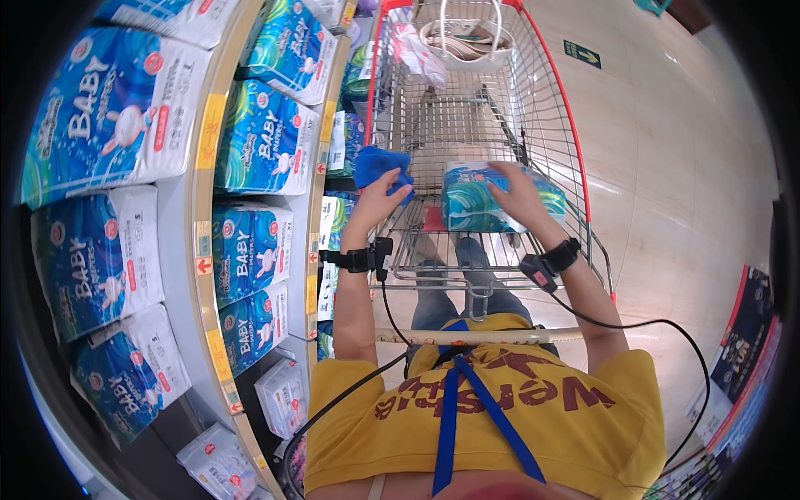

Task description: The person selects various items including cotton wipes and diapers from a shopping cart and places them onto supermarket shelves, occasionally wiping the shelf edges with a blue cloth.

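item: soft-wrapped pack [468,204], blue, green and white, wavy pattern; located at 2 o'clock from the centre of the view, lying across the near end of the shopping cart [581,154]

right hand [513,200]: at 2 o'clock, laid over the right part of the pack; half open, fingers parted and bent, touching the wrap; no closed grip on it

left hand [382,198]: just off centre toward 11 o'clock; fingers curled and closed on a blue cloth [377,167], bunched, its bulk toward 12 o'clock of the fingers; apart from the pack

wrists: one black strap each, the left strap [350,261] at 8 o'clock, the right strap [567,252] at 3 o'clock; black cables run from both

cart: wire basket, red rim, far end at 12 to 1 o'clock; holds a white handbag [487,57] with upright handles and, at 9 o'clock of it, a pink-and-white bag [419,58]; pale handle bar [533,336] at 4 o'clock, in front of the person's yellow shirt [533,442]

shelves [173,233]: 9 o'clock, several levels, blue-and-white packs [83,258] in rows, yellow labels [212,125] along the edges

floor [658,175]: pale, glossy, at 2 to 3 o'clock; dark sign [582,55] with an arrow, between 1 and 2 o'clock
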`<state>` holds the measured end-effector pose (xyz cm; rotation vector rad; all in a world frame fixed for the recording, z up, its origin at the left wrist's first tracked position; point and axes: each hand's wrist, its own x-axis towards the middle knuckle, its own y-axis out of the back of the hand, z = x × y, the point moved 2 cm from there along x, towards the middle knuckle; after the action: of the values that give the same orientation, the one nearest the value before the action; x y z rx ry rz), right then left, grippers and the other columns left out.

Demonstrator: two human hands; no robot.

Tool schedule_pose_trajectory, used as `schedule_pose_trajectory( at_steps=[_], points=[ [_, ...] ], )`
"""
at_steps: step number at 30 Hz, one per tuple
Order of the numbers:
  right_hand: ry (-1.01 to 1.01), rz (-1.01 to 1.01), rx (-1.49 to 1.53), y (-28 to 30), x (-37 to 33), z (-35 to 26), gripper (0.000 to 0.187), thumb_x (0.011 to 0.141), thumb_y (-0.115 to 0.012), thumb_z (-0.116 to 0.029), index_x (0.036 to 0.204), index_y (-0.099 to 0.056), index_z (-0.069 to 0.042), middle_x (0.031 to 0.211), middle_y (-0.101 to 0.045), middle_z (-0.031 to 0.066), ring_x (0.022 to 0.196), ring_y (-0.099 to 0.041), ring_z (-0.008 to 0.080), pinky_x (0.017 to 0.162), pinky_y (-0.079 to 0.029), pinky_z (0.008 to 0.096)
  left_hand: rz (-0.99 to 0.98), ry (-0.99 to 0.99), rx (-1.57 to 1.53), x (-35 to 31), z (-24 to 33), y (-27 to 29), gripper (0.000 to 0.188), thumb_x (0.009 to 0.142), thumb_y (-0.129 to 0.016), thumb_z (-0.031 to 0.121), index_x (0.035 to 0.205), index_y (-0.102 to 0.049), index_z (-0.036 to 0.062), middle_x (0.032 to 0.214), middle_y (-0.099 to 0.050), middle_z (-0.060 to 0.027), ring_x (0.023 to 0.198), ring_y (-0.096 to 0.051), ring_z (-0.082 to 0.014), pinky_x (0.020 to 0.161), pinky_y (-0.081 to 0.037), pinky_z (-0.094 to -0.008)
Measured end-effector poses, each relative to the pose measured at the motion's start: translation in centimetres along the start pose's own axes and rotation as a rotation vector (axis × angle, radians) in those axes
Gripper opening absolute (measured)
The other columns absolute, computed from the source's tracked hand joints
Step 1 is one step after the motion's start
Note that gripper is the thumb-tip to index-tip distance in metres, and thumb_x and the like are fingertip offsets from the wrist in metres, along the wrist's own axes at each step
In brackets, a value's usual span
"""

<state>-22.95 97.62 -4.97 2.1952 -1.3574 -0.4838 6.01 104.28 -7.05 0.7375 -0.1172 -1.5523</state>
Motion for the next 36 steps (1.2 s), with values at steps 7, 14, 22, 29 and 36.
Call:
schedule_pose_trajectory(
  at_steps=[7,14,22,29,36],
  points=[
    [0.155,-0.094,0.189,-17.6,7.8,-3.8,0.066,0.074,-0.074,-0.03,0.123,-0.049,0.006,0.108,-0.062,0.024,0.1,-0.061,0.0367,0.088,-0.048,0.039,0.045,0.046,-0.149,-3.9,-2.8,7.6,0.062,0.087,-0.063,0.038,0.134,-0.045,0.0004,0.125,-0.055,-0.0247,0.117,-0.055,-0.0329,0.096,-0.044,-0.0369],
    [0.012,-0.126,-0.117,-21.0,8.1,-10.1,0.053,0.067,-0.076,-0.033,0.098,-0.056,0.004,0.086,-0.064,0.0247,0.081,-0.064,0.038,0.074,-0.05,0.0445,0.111,-0.038,-0.036,-9.2,-4.2,13.3,0.066,0.086,-0.066,0.034,0.136,-0.041,-0.0001,0.13,-0.052,-0.0213,0.121,-0.051,-0.0279,0.098,-0.042,-0.0346],
    [0.306,-0.257,0.185,-15.0,4.0,-28.6,0.042,0.068,-0.078,-0.024,0.102,-0.064,-0.004,0.109,-0.061,0.017,0.102,-0.059,0.029,0.087,-0.046,0.0369,0.246,-0.356,-0.186,-15.1,0.0,17.0,0.086,0.067,-0.082,0.028,0.136,-0.038,0.003,0.123,-0.057,-0.0207,0.111,-0.058,-0.0314,0.092,-0.046,-0.0366],
    [0.854,-0.676,0.389,-18.9,0.7,-35.9,0.088,0.071,-0.08,-0.024,0.144,-0.031,-0.008,0.145,-0.03,0.0171,0.133,-0.033,0.0333,0.109,-0.026,0.044,0.661,-0.31,-0.18,-26.4,-0.3,22.0,0.031,0.072,-0.071,0.016,0.1,-0.065,0.0057,0.094,-0.067,-0.0168,0.084,-0.067,-0.0312,0.073,-0.052,-0.0365],
    [0.79,-1.061,0.538,-27.1,-4.5,-41.8,0.084,0.079,-0.071,-0.013,0.145,-0.019,-0.011,0.131,-0.042,0.0203,0.119,-0.048,0.03,0.097,-0.041,0.0395,1.248,-0.157,-0.201,-39.8,-3.8,22.0,0.039,0.08,-0.069,0.011,0.112,-0.053,-0.0022,0.089,-0.066,-0.0133,0.079,-0.065,-0.0198,0.072,-0.051,-0.0307]
  ],
)
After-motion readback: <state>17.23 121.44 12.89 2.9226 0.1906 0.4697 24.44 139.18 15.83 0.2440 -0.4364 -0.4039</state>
